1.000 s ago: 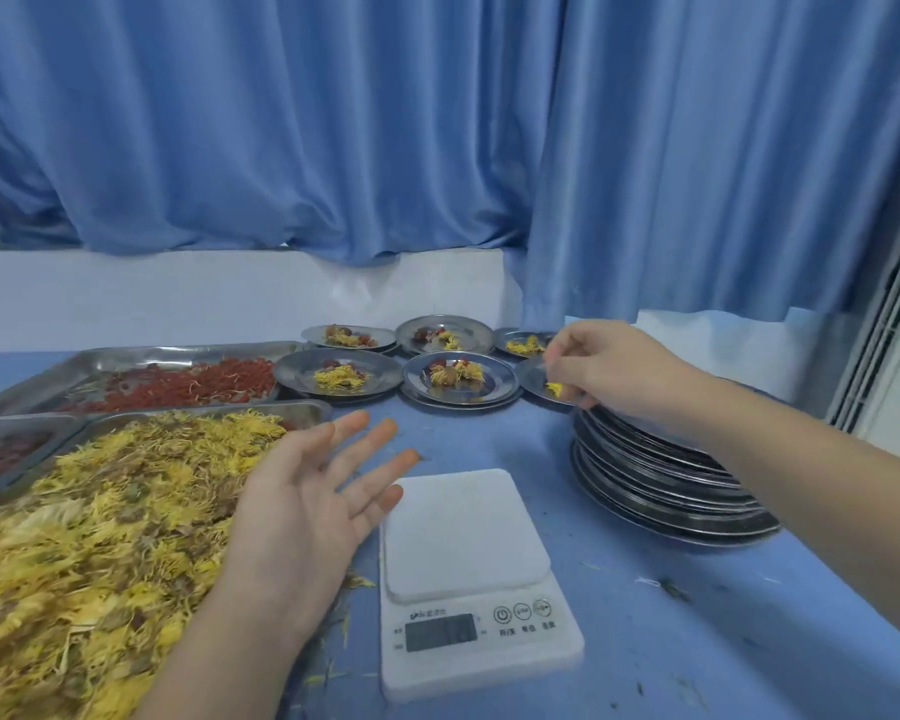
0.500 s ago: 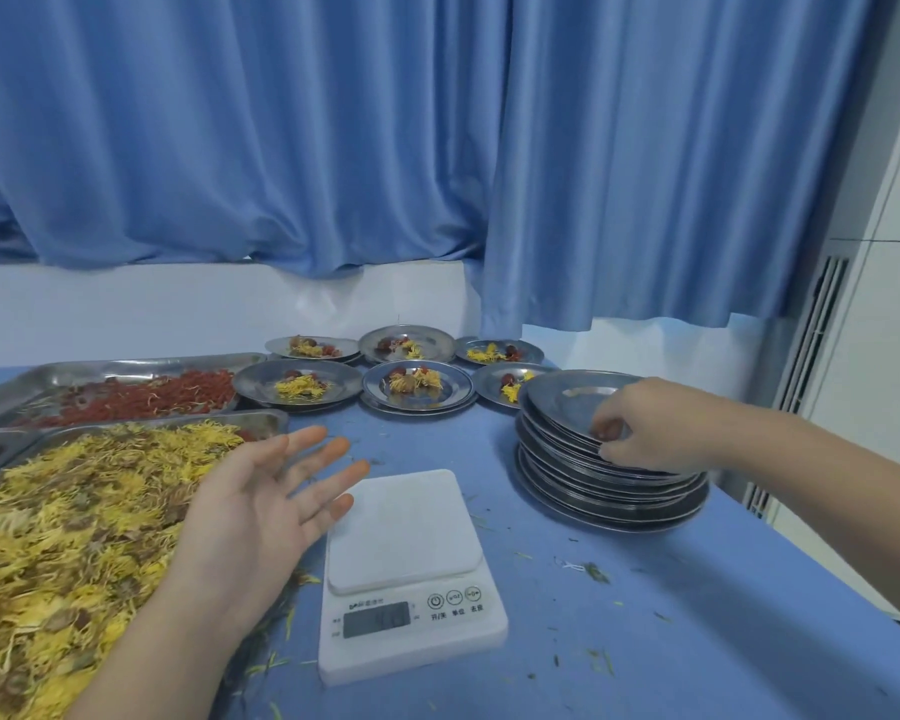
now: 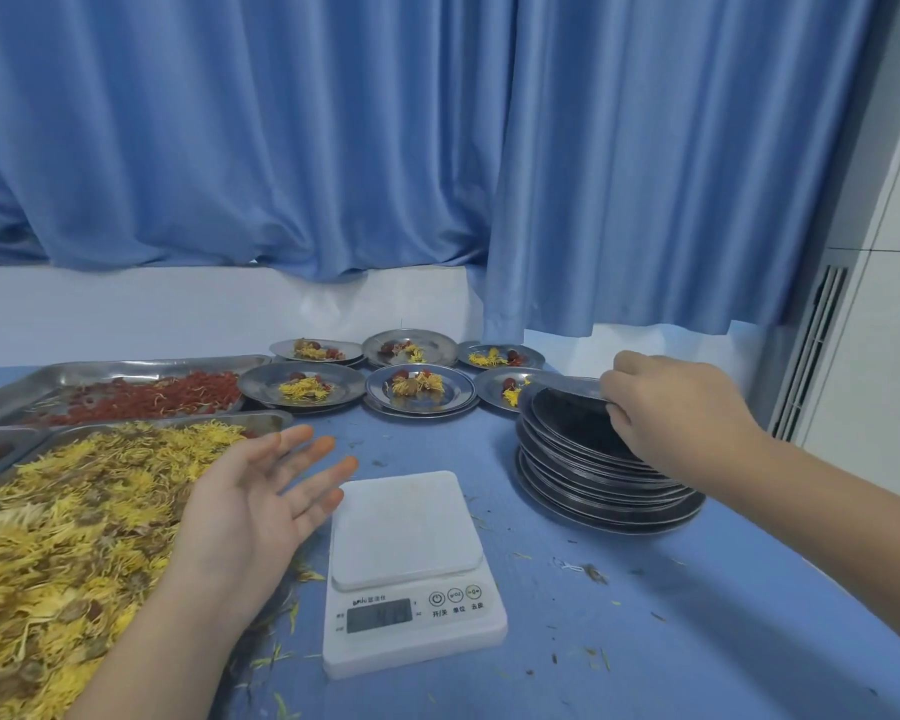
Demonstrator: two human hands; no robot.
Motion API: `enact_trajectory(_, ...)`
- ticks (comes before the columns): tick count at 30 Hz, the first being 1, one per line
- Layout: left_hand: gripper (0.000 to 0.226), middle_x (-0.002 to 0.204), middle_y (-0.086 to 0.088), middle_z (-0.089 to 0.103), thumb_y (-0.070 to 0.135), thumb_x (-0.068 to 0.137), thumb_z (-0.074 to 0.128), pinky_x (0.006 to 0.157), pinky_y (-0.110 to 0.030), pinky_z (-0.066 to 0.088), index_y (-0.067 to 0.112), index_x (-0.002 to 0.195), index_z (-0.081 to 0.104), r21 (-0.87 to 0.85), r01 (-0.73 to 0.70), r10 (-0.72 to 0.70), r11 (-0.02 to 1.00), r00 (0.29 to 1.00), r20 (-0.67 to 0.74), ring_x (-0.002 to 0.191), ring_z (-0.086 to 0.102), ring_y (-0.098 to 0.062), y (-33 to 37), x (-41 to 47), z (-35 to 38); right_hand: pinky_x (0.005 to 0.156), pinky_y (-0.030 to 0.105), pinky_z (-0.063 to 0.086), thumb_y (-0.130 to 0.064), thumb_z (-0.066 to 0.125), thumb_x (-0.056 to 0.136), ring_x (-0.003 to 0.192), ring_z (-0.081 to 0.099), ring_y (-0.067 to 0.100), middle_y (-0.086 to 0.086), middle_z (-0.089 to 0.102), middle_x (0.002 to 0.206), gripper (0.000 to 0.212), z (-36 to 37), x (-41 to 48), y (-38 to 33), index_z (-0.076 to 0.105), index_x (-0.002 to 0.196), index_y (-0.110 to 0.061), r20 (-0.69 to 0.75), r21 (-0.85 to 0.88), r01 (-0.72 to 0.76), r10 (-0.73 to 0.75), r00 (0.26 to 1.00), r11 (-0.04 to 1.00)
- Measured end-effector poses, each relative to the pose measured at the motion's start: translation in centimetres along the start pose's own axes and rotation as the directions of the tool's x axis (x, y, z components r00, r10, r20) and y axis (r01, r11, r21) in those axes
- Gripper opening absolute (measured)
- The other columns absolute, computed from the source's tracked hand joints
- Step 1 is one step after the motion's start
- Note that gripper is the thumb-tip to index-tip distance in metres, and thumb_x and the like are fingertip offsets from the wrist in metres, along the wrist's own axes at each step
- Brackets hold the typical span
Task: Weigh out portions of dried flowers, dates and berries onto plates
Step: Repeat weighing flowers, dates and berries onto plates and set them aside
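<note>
Six filled plates (image 3: 453, 396) sit at the back of the blue table (image 3: 697, 641), beyond the trays of dried flowers (image 3: 84, 511) and red berries (image 3: 146, 397). Your right hand (image 3: 681, 413) has its fingers curled over the rim of the top plate (image 3: 567, 410), holding it tilted on the stack of empty plates (image 3: 593, 491). Your left hand (image 3: 250, 506) hovers palm up, fingers spread apart and holding nothing, between the flowers and the white scale (image 3: 406, 527).
</note>
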State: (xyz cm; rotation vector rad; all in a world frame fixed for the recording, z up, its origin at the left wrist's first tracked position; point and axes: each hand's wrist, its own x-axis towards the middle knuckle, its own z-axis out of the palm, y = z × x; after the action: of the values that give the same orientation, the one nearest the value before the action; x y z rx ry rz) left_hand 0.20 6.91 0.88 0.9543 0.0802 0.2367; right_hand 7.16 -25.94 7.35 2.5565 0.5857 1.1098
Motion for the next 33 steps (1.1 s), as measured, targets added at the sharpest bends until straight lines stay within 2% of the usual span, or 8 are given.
enact_trajectory(2, 0.027, 0.119, -0.013, 0.067, 0.027, 0.095, 0.048, 0.086, -0.044, 0.050, 0.010, 0.110, 0.064, -0.011, -0.022, 0.022, 1.000, 0.999, -0.036, 0.100, 0.071, -0.035, 0.1, 0.1, -0.2, 0.039, 0.027, 0.031, -0.005, 0.077, 0.067, 0.051, 0.054, 0.031, 0.007, 0.053, 0.064, 0.019, -0.7, -0.5, -0.9, 0.058, 0.065, -0.007, -0.102, 0.050, 0.032, -0.027, 0.994, 0.998)
enact_trajectory(6, 0.025, 0.113, -0.008, 0.064, 0.028, 0.094, 0.048, 0.078, -0.036, 0.049, 0.013, 0.106, 0.064, -0.039, -0.066, 0.061, 0.997, 0.991, -0.120, 0.102, 0.068, -0.030, 0.3, 0.2, -0.7, 0.032, 0.027, 0.034, 0.000, 0.081, 0.057, 0.044, 0.050, 0.028, 0.007, 0.050, 0.057, 0.028, -2.0, -1.1, -3.7, 0.054, 0.057, -0.009, -0.272, 0.083, 0.161, -0.133, 0.953, 0.983)
enact_trajectory(11, 0.020, 0.097, -0.001, 0.064, 0.028, 0.091, 0.049, 0.068, -0.031, 0.043, 0.017, 0.095, 0.066, -0.058, -0.128, 0.113, 0.990, 0.972, -0.207, 0.079, 0.065, -0.018, 0.6, 0.2, -0.8, 0.036, 0.027, 0.027, 0.004, 0.076, 0.052, 0.043, 0.041, 0.025, 0.004, 0.045, 0.056, 0.030, -2.3, -2.0, -7.8, 0.051, 0.056, -0.012, -0.389, 0.148, 0.357, -0.278, 0.878, 0.922)
enact_trajectory(17, 0.019, 0.093, -0.001, 0.064, 0.027, 0.090, 0.049, 0.068, -0.030, 0.042, 0.017, 0.095, 0.064, -0.071, -0.174, 0.149, 0.982, 0.952, -0.266, 0.082, 0.060, -0.019, 0.8, 0.0, -0.9, 0.038, 0.026, 0.027, 0.002, 0.074, 0.050, 0.043, 0.037, 0.019, 0.000, 0.044, 0.058, 0.028, -0.7, -3.1, -11.8, 0.053, 0.057, -0.015, -0.377, 0.202, 0.516, -0.420, 0.826, 0.833)
enact_trajectory(24, 0.021, 0.102, -0.002, 0.061, 0.028, 0.089, 0.051, 0.068, -0.031, 0.040, 0.017, 0.098, 0.066, -0.038, -0.179, 0.163, 0.983, 0.950, -0.267, 0.081, 0.059, -0.018, 0.6, 0.0, -0.7, 0.033, 0.028, 0.032, 0.003, 0.073, 0.047, 0.042, 0.038, 0.019, 0.000, 0.045, 0.059, 0.030, 1.0, -3.3, -13.2, 0.053, 0.059, -0.016, -0.338, 0.217, 0.530, -0.446, 0.829, 0.820)
enact_trajectory(29, 0.021, 0.102, -0.002, 0.060, 0.028, 0.088, 0.052, 0.067, -0.031, 0.041, 0.016, 0.100, 0.065, -0.031, -0.183, 0.169, 0.983, 0.951, -0.261, 0.081, 0.059, -0.018, 0.6, 0.1, -0.7, 0.032, 0.026, 0.032, 0.002, 0.075, 0.041, 0.040, 0.040, 0.018, -0.001, 0.050, 0.061, 0.030, 1.5, -3.3, -13.4, 0.059, 0.061, -0.016, -0.220, 0.237, 0.469, -0.423, 0.879, 0.851)
enact_trajectory(31, 0.020, 0.101, -0.002, 0.060, 0.027, 0.088, 0.052, 0.067, -0.030, 0.041, 0.016, 0.099, 0.065, -0.030, -0.177, 0.164, 0.984, 0.951, -0.262, 0.081, 0.059, -0.019, 0.6, 0.0, -0.8, 0.033, 0.027, 0.037, -0.004, 0.080, 0.048, 0.041, 0.045, 0.017, -0.003, 0.054, 0.064, 0.027, 1.3, -3.4, -13.7, 0.064, 0.065, -0.018, -0.149, 0.263, 0.417, -0.390, 0.909, 0.870)
enact_trajectory(33, 0.019, 0.100, -0.002, 0.060, 0.027, 0.088, 0.052, 0.067, -0.030, 0.041, 0.017, 0.096, 0.065, -0.030, -0.173, 0.159, 0.984, 0.952, -0.263, 0.080, 0.059, -0.019, 0.6, 0.0, -0.7, 0.034, 0.029, 0.041, -0.017, 0.077, 0.070, 0.044, 0.051, 0.017, -0.003, 0.057, 0.068, 0.009, 0.8, -3.7, -13.8, 0.067, 0.070, -0.018, -0.138, 0.329, 0.381, -0.355, 0.925, 0.864)
